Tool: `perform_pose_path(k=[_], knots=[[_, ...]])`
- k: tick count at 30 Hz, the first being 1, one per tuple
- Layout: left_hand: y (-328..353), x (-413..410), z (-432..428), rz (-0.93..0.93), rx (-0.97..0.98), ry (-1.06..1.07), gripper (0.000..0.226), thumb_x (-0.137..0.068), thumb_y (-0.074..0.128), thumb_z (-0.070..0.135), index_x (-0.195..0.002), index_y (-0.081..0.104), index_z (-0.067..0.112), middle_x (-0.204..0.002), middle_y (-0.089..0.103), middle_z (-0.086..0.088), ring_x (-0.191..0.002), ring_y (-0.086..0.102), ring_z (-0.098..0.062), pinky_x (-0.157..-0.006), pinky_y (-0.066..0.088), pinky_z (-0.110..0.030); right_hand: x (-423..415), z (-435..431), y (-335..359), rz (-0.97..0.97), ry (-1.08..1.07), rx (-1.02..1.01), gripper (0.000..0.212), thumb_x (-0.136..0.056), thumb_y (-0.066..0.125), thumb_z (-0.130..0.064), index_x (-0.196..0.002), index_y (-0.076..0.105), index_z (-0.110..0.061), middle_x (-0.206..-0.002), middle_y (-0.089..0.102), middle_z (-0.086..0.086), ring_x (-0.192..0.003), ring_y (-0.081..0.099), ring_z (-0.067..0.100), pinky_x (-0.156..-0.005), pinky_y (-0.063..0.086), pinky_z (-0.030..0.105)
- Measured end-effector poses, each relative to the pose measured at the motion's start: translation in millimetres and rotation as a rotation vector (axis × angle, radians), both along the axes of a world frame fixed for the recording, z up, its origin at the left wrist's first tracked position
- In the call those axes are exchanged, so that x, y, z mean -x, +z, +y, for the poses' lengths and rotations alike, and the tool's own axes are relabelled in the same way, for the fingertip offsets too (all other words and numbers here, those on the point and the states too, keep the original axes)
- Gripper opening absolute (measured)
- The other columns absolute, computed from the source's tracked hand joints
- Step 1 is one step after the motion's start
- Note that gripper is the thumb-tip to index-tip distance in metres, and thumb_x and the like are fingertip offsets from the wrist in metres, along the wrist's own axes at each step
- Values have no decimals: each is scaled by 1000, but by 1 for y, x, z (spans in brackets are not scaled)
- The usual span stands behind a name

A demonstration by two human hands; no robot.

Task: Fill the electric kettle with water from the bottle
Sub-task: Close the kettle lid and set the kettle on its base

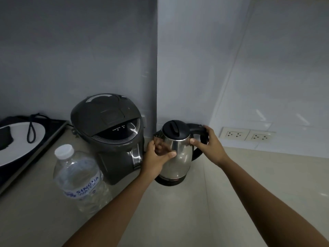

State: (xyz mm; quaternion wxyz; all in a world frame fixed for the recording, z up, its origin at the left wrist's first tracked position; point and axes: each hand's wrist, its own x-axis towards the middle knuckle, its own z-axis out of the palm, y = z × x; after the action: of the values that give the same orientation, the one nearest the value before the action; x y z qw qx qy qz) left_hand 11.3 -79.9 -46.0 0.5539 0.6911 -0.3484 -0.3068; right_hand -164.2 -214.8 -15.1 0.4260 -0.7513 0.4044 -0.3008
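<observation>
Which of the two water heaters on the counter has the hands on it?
The smaller steel kettle with the black lid, on the right. The left hand grips its body, the right hand its handle. The big dark dispenser beside it is untouched.

Kettle point(178, 155): shiny silver steel body w/ black lid, black handle & black base; big thermo pot point(111, 134) beside it is dark grey w/ a glossy black panel ringed by thin silver lines & tiny white lettering. Bottle point(78, 179): clear plastic, white cap, white label band w/ blue print. Counter point(195, 211) is pale beige, walls point(231, 59) grey-white, sockets point(247, 135) off-white, & at far left a white plate point(19, 148) sits on a black surface w/ a black cord point(32, 129) looped over it.
</observation>
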Motion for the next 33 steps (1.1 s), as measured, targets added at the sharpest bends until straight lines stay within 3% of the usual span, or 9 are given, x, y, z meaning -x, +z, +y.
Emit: perform_pose_path(k=[4, 11, 14, 16, 18, 23, 25, 28, 33], knots=[[-6, 0, 5, -5, -2, 18, 65, -54, 85, 45, -108, 55, 24, -100, 69, 4, -101, 64, -16, -92, 52, -38, 2, 1, -5, 3, 6, -16, 83, -79, 77, -46, -145, 34, -23, -137, 47, -9, -126, 45, 11, -101, 38, 29], [-10, -3, 13, 16, -3, -6, 47, -69, 83, 29, -104, 53, 37, -102, 67, 7, -103, 62, -14, -92, 50, -31, -4, 6, -7, 16, 9, -23, 82, -77, 79, -47, -143, 36, -24, -133, 48, -11, -122, 47, 10, -101, 40, 30], [-10, -9, 13, 65, -9, -69, 63, -68, 84, 31, -115, 45, 44, -111, 64, 10, -110, 59, -10, -97, 47, -30, -4, 16, -10, -16, -64, -5, 77, -75, 81, -47, -137, 40, -27, -133, 50, -11, -120, 50, 8, -95, 41, 27], [-6, -14, 14, 104, -17, -126, 77, -74, 81, 24, -136, 36, 34, -110, 57, 21, -105, 55, 4, -90, 43, -18, -3, 27, -13, -48, -123, 15, 70, -73, 81, -50, -130, 43, -35, -131, 52, -11, -118, 53, 9, -93, 44, 27], [2, -19, 15, 127, -24, -169, 79, -80, 76, 16, -143, 29, 27, -104, 50, 28, -96, 49, 12, -80, 39, -11, -4, 35, -14, -45, -169, 18, 74, -70, 80, -56, -131, 43, -35, -131, 53, -11, -117, 54, 10, -93, 46, 30], [3, -22, 16, 138, -55, -211, 66, -82, 73, 15, -128, 31, 36, -105, 49, 27, -98, 47, 12, -81, 37, -11, -3, 38, -11, 62, -201, 15, 83, -67, 76, -66, -134, 41, -31, -129, 53, -11, -114, 54, 10, -94, 50, 38], [2, -21, 16, 139, -52, -203, 64, -82, 74, 17, -124, 31, 40, -107, 49, 27, -103, 48, 8, -88, 36, -16, -2, 38, -8, 77, -203, 2, 77, -71, 72, -66, -133, 42, -31, -124, 53, -13, -111, 54, 9, -91, 49, 36], [5, -20, 19, 134, -53, -205, 66, -82, 73, 18, -127, 30, 40, -105, 47, 30, -97, 45, 13, -92, 34, -23, -1, 37, -1, 63, -217, -47, 56, -88, 58, -61, -130, 47, -26, -117, 56, -10, -107, 55, 13, -88, 44, 34], [7, -20, 19, 121, -63, -210, 64, -83, 73, 20, -127, 31, 40, -105, 48, 28, -94, 45, 12, -87, 36, -19, -3, 26, 7, 25, -314, -138, 39, -99, 40, -50, -113, 58, -18, -108, 66, 4, -98, 60, 24, -81, 43, 36]])
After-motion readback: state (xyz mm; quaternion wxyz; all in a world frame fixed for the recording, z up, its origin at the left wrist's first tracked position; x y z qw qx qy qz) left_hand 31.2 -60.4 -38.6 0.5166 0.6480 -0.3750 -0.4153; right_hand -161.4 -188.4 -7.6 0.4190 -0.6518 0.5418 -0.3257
